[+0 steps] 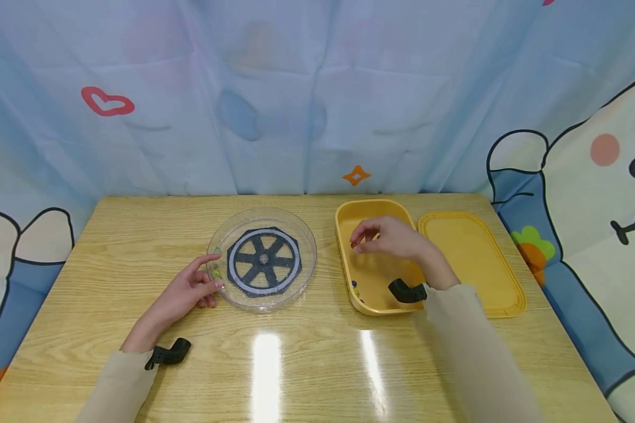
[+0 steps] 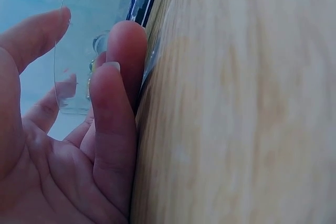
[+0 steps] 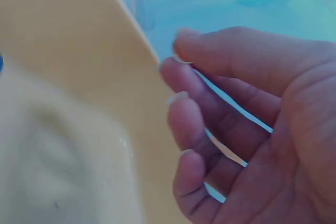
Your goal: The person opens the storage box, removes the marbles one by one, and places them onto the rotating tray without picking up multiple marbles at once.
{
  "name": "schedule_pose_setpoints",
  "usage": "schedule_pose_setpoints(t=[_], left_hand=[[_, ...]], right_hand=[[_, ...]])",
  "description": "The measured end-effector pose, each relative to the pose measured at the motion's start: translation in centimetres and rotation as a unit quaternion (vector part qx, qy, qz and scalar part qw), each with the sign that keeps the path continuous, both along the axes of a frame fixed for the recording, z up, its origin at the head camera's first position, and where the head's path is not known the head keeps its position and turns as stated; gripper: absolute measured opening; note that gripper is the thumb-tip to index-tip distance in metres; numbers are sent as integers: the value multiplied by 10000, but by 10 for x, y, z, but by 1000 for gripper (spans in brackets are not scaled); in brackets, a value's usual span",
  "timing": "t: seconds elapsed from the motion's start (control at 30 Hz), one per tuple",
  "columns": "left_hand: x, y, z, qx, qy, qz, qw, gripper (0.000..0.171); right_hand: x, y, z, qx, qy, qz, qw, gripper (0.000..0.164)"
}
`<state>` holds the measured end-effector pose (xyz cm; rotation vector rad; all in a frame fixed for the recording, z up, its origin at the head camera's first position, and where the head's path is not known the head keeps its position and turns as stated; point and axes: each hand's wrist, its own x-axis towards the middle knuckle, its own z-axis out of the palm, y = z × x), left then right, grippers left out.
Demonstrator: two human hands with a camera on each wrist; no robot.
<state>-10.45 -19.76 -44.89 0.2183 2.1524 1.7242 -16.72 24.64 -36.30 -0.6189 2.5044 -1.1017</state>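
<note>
A clear round dish [image 1: 308, 276] stands on the table, with a dark six-spoked wheel shape [image 1: 270, 273] showing within its outline. My left hand [image 1: 187, 286] holds the dish's left rim, thumb and index finger over the edge, the other fingers curled low outside. Near those fingertips lie small marbles [image 1: 216, 273], yellow and green, also visible through the wall in the left wrist view. Over the yellow box [image 1: 373, 296], my right hand [image 1: 388, 238] pinches a small reddish marble [image 1: 353, 244] between thumb and index finger. In the right wrist view, fingertips mostly hide it.
Inside the box, a blue marble [image 1: 354, 284] and a few other small pieces lie along the left wall. The flat yellow lid [image 1: 471, 258] is right of the box. A printed curtain [image 1: 296, 100] hangs behind the wooden table [image 1: 317, 364].
</note>
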Motion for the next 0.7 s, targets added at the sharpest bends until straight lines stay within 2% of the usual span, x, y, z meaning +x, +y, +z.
schedule_pose_setpoints(t=[0.13, 0.23, 0.43, 0.7], left_hand=[[1, 0, 0, -48, 3, 10, 10000, 62], [1, 0, 0, -75, 11, 12, 10000, 62], [1, 0, 0, -69, 5, 33, 10000, 61], [0, 0, 0, -67, 15, 25, 10000, 62]], right_hand=[[9, -14, -2, -360, 183, -133, 9991, 10], [15, -26, -4, -604, 176, -87, 9980, 10], [25, -55, -9, -698, 345, 55, 9970, 10], [33, -91, -16, -798, 512, -207, 9953, 8]])
